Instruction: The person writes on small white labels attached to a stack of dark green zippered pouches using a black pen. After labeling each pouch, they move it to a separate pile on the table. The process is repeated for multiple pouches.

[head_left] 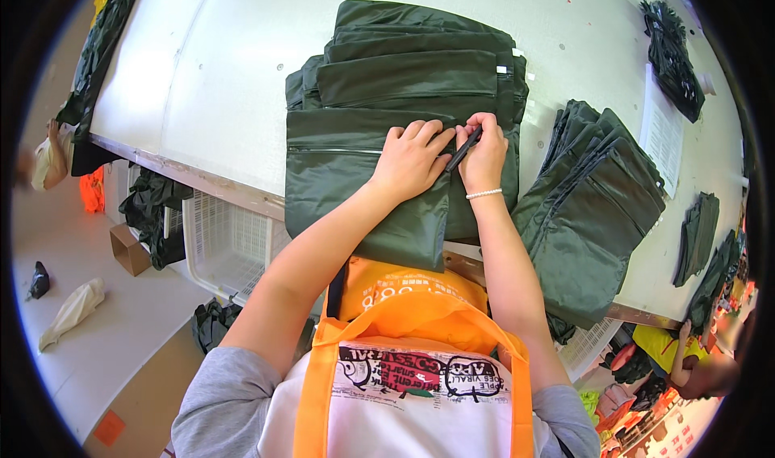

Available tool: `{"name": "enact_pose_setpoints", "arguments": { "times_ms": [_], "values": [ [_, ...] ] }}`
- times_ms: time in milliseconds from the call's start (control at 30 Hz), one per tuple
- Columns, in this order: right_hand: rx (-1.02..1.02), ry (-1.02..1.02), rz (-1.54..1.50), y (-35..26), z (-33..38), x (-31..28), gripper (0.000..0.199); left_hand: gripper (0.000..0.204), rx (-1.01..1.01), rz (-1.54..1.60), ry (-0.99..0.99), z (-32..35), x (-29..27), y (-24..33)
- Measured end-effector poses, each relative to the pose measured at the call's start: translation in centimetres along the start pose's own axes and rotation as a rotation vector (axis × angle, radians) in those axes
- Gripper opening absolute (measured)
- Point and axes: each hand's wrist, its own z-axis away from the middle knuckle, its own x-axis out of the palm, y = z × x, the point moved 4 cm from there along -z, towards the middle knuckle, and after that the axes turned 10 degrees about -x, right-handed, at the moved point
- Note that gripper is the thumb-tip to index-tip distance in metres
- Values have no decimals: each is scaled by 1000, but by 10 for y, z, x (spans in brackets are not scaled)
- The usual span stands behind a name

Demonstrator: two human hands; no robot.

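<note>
A small brown cardboard box (pixel 127 250) sits on the floor at far left, near a white slatted crate (pixel 228 244) under the edge of the white table (pixel 218 71). In the middle of the table lies a stack of dark green fabric pieces (pixel 412 62), each folded flat with a zip line across it. The top green piece (pixel 355 179) hangs over the near table edge, smooth and slightly shiny, its silver zip running from the left toward the hands. The left hand (pixel 412 161) lies flat on it, fingers spread and pressing the cloth down. The right hand (pixel 482 153), with a white bead bracelet at the wrist, is closed around a black pen (pixel 463 150), its tip on the fabric just beside the left fingers. To the right a second pile of green pieces (pixel 589 208) fans out, near a white printed paper sheet (pixel 663 131) and a dark bundle (pixel 672 58) in the far corner
</note>
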Motion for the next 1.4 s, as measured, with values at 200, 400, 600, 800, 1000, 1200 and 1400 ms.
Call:
{"name": "enact_pose_setpoints", "arguments": {
  "times_ms": [200, 400, 600, 800, 1000, 1200, 1400],
  "values": [
    [13, 51, -68, 4, 0, -2, 23, 36, 34, -43, 16, -6, 4, 0],
    [13, 153, -324, -1, -3, -29, 17, 36, 30, -90, 13, -7, 4, 1],
    [147, 142, -488, 12, 12, -20, 5, 36, 26, -111, -14, -9, 5, 3],
    [179, 138, -429, 16, 12, -12, 12, 37, 26, -109, 4, -7, 7, 0],
    [126, 160, -376, 12, 10, -14, 10, 36, 27, -103, 6, -7, 7, 0],
    [131, 147, -325, 10, 10, -15, 9, 35, 26, -96, 9, -8, 8, 0],
    [132, 134, -359, 10, 9, -15, 10, 36, 24, -91, 2, -9, 7, 0]
  ]
}}
